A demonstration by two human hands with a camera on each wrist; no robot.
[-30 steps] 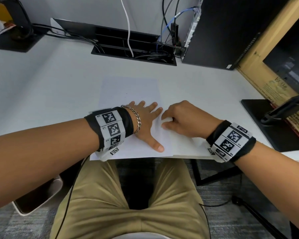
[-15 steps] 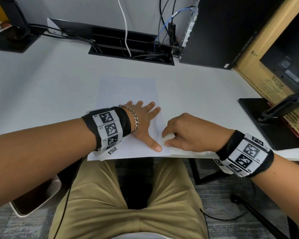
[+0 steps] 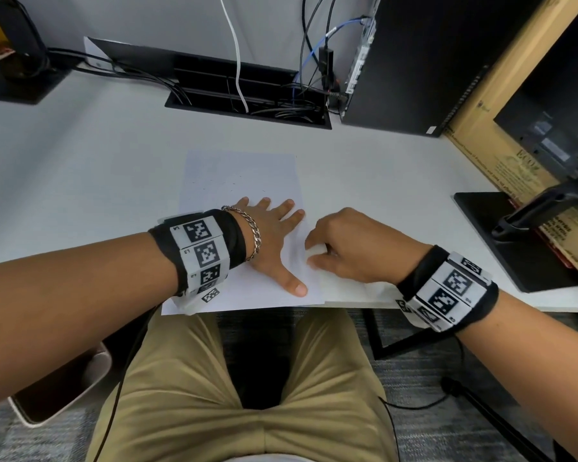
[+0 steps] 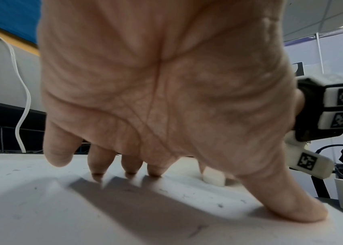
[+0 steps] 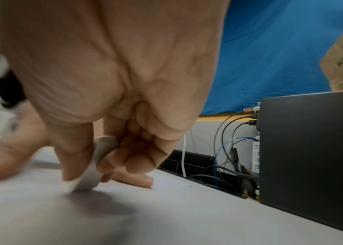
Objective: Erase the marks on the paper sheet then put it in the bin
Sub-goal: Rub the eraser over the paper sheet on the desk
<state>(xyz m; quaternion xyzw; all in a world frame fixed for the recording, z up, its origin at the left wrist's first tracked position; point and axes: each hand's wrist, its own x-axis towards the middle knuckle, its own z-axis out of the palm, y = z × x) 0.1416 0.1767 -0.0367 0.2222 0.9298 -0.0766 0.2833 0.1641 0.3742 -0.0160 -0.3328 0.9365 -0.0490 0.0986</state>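
The surface [image 3: 80, 168] is a smooth, matt white desktop, and the sheet [image 3: 241, 175] lies flat on it straight ahead of the person, long axis running away from the body, near edge at the surface's front lip. It is thin white paper, dusted with small dark crumbs in the left wrist view; a few faint marks show on its far half, beyond the fingers.

The left hand [image 3: 271, 238] lies spread and flat on the sheet's near half, fingers straight, thumb pressed down, pinning it. The right hand [image 3: 351, 248] sits just beside it at the sheet's right edge, fingers curled, pinching a small white eraser [image 5: 93, 167] between thumb and fingers; its rounded, rubbery end touches the paper. Both hands are on the sheet, so the right hand probably needs to rub forward, toward the far marks.

No bin is clearly in view.
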